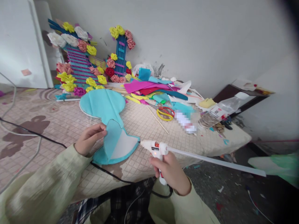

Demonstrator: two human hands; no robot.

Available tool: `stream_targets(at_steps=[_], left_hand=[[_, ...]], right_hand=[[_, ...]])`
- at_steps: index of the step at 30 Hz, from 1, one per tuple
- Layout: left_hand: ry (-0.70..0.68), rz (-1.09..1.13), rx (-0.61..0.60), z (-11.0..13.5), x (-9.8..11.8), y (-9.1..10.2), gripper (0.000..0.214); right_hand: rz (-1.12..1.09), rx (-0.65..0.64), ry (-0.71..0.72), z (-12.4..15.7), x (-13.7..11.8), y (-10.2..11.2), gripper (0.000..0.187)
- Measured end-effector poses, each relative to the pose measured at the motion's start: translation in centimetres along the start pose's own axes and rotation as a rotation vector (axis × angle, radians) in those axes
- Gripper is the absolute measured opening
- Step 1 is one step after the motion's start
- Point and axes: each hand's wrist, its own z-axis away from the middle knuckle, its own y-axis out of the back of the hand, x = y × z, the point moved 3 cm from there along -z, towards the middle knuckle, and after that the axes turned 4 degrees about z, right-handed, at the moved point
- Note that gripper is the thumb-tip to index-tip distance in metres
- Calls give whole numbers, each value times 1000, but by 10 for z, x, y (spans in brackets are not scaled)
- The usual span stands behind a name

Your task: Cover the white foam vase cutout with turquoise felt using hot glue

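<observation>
My right hand (171, 171) is wrapped round the handle of a white hot glue gun (153, 148), a long clear glue stick (217, 162) jutting from its back. The nozzle meets or nearly meets the right edge of a turquoise cut-out shape (102, 104) lying on the table. A turquoise sheet is folded back over its lower part, baring a white patch (123, 144). Thumb and fingers of my left hand (91, 138) pinch the edge of that folded turquoise sheet (113, 137). A small orange light glows on the gun.
Flower-trimmed panels (79, 65) lean at the back left. Coloured paper scraps (158, 88), scissors (165, 113), a thin stick (158, 120) and a plastic bottle (223, 110) lie or stand beyond the gun. A black cable (112, 175) crosses the table under my left forearm.
</observation>
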Motion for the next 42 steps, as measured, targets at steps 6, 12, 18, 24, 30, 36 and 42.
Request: stream_targets(at_steps=[6,12,18,24,30,36,42], left_hand=[[22,2,-27,1,-4,-3,14],[51,40,-19,3,-4,-5,14],[61,23,-7,2,-1,-7,16],[96,72,0,2,1,-11,14],[95,79,5,4,1,-11,13],[102,58,7,3,0,-10,15],[225,284,47,5,-4,-12,15]], right_hand=[[37,0,3,-4,-1,0,16],[45,-6,11,-2,-7,3,21],[32,-74,-32,12,-10,-4,16],[-5,-91,-53,15,-9,-6,13],[27,-53,-56,11,-7,-3,17],[13,-18,-48,7,-7,2,11],[11,-48,6,-5,-14,6,19]])
